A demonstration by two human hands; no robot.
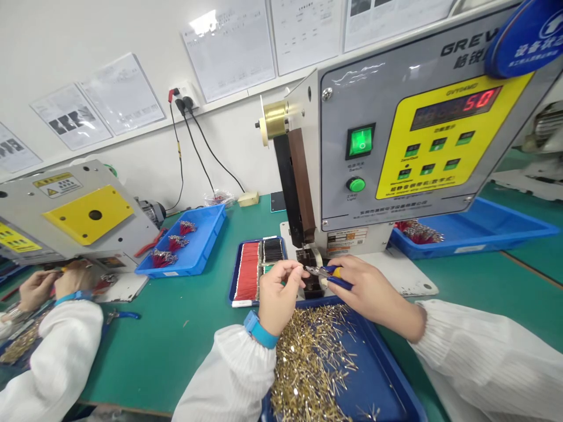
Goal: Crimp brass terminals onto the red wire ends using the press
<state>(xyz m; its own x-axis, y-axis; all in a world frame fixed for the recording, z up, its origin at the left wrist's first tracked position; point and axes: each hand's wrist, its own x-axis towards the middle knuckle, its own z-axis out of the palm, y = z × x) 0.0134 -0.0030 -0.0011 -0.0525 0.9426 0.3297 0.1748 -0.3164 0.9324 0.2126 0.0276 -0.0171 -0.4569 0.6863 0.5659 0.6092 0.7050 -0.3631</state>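
Left of centre, a tray of red wires [231, 281] lies by the left hand [277, 296], its fingertips [299, 267] pressed together at the crimper's die [310, 272], any held item too small to tell; the right hand [367, 287] grips blue-handled pliers [328, 274] above loose brass terminals [308, 363]

"GREV" stands in bold letters on the grey panel [396, 117], partly covered by a blue disc [525, 38] with white Chinese characters (too cut off to read whole). The red display [457, 106] shows 50. Small print under the green switch [360, 141] reads "Switch", and under the green lamp [356, 184], "Light".
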